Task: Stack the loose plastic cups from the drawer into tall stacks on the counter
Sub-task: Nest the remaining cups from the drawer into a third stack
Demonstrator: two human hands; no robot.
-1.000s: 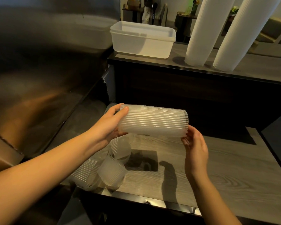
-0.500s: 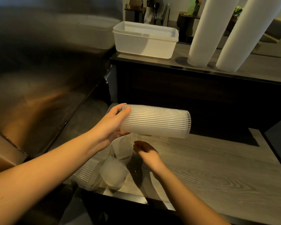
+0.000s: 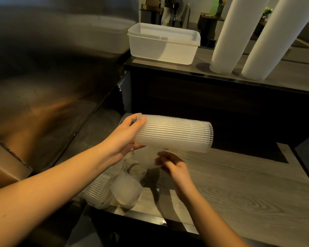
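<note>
One ribbed, translucent cup stack (image 3: pixel 173 133) sideways in the curled left hand (image 3: pixel 125 138); right hand (image 3: pixel 173 165) blurred, grasp unclear.

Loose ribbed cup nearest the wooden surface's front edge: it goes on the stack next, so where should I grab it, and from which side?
Probably take the cup by its ribbed wall, near the narrower end, fingers coming from above-right. It lies tipped, wide rim toward the front edge, and a short lying stack crowds its left side.

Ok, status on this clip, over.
Left hand holds ribbed cup stack sideways. Right hand curled at loose cups, grip blurred. Nothing in the way.
</note>
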